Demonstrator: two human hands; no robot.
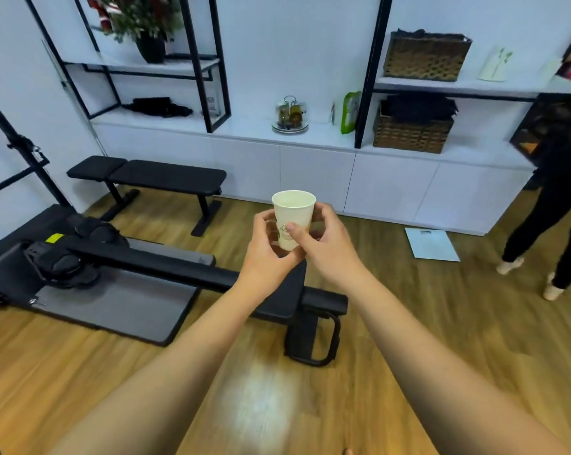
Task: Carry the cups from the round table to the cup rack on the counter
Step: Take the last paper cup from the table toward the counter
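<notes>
I hold a cream paper cup (293, 218) upright at chest height, above the wooden floor. My left hand (267, 250) curls round its lower left side, and something clear, perhaps a glass, shows between those fingers and the cup. My right hand (325, 245) grips the cup from the right, thumb across its printed front. The cup rack (290, 113), a wire stand with glasses on a round plate, stands on the white counter (244, 128) straight ahead, well beyond my hands. The round table is out of view.
A black rowing machine (166, 274) lies on the floor under my arms. A black bench (152, 177) stands at the left before the counter. A person in black (553, 205) stands at the right. A flat scale (430, 244) lies on the floor. Woven baskets (412, 133) sit on the shelves.
</notes>
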